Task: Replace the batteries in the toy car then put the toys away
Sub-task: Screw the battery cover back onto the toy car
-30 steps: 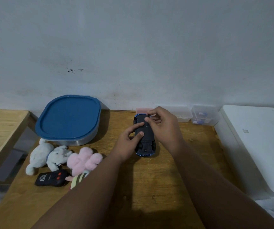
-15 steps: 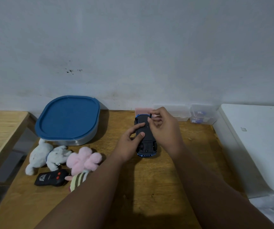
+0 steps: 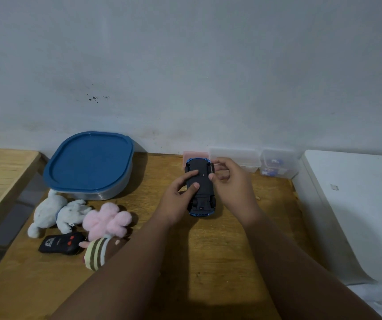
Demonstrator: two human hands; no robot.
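Head view: our left hand (image 3: 178, 197) grips the upturned toy car (image 3: 203, 195) on the surface (image 3: 208, 250), thumb and forefinger on its underside, while our right hand (image 3: 230, 180) curls at its right edge, and we cannot tell whether it pinches anything. If the left grip slackens as we pry, the car could skid and a small part roll away. Behind, the blue-lidded tub (image 3: 88, 162) hides its contents; the first clear box (image 3: 237, 158) looks empty, the second clear box (image 3: 276, 166) holds blue-and-white items.

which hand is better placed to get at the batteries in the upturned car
Right, probably. The left hand grips the toy car, steadying it; the right hand hovers at its edge.
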